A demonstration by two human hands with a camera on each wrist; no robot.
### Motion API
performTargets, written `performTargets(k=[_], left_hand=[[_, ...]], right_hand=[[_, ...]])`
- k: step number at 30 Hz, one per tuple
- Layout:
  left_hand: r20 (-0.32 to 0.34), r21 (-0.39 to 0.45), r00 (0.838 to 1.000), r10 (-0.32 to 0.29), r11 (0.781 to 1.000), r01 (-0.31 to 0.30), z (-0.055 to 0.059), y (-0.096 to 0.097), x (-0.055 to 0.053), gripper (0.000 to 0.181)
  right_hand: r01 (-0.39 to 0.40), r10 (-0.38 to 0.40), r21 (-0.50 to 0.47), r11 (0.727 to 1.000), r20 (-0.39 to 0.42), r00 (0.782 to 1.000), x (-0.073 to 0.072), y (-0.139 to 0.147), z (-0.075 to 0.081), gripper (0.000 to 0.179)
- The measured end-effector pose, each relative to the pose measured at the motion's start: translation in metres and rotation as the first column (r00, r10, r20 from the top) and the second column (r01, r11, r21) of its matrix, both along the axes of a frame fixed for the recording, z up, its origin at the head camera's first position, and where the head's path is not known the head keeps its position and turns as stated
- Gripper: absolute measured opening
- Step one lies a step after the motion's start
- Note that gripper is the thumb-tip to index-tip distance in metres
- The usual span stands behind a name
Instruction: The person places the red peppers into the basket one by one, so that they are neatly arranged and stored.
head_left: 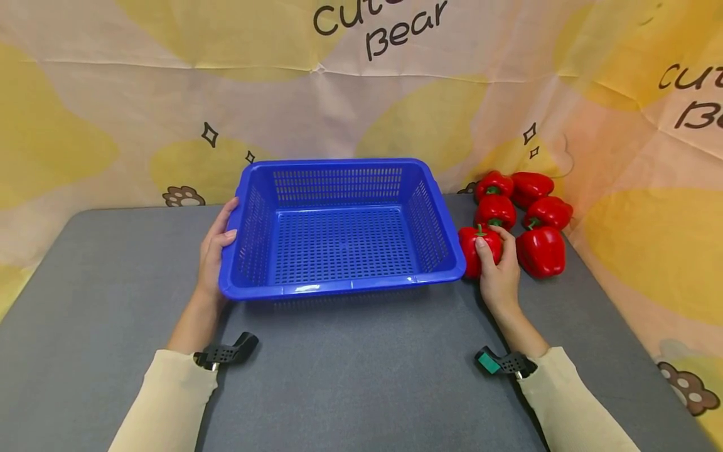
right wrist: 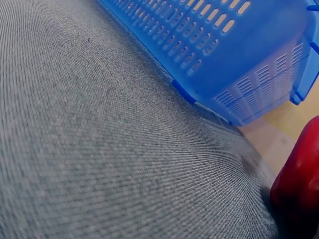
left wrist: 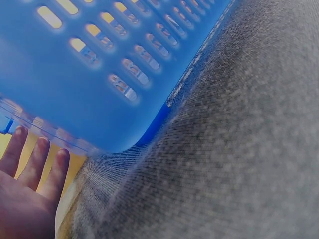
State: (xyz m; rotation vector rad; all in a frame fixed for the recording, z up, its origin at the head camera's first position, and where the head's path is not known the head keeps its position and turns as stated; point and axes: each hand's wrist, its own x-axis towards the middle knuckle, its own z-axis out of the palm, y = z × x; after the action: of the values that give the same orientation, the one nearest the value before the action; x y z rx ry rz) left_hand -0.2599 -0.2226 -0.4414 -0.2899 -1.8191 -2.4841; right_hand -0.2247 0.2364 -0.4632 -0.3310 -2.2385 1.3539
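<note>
A blue plastic basket [head_left: 344, 287] with slotted walls stands on the grey table. My left hand [head_left: 211, 257] touches its left side, near the rim. In the left wrist view, several fingers [left wrist: 35, 159] of that hand are straight, with their tips by the basket's rim. My right hand [head_left: 499, 276] holds a red bell pepper [head_left: 470, 248] beside the basket's right side, thumb across its front. A red pepper [right wrist: 301, 174] shows at the right edge of the right wrist view; the right hand is out of that view.
Several other red bell peppers [head_left: 541, 251] lie in a group at the back right, close to the right hand. A yellow and cream printed cloth [head_left: 316, 113] hangs behind the grey table [head_left: 361, 376] and along its right side.
</note>
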Motion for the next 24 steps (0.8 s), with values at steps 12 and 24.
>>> performTargets(k=[12, 24], left_hand=[[0.005, 0.002, 1.000, 0.005, 1.000, -0.005, 0.003, -0.005, 0.002, 0.055], [-0.020, 0.046, 1.000, 0.003, 0.999, -0.002, -0.002, 0.000, 0.000, 0.053]], right_hand=[[0.066, -0.079, -0.131, 0.989, -0.101, 0.992, 0.000, -0.007, 0.001, 0.050], [0.065, -0.094, -0.139, 0.988, -0.215, 0.972, 0.004, -0.011, 0.046, 0.048]])
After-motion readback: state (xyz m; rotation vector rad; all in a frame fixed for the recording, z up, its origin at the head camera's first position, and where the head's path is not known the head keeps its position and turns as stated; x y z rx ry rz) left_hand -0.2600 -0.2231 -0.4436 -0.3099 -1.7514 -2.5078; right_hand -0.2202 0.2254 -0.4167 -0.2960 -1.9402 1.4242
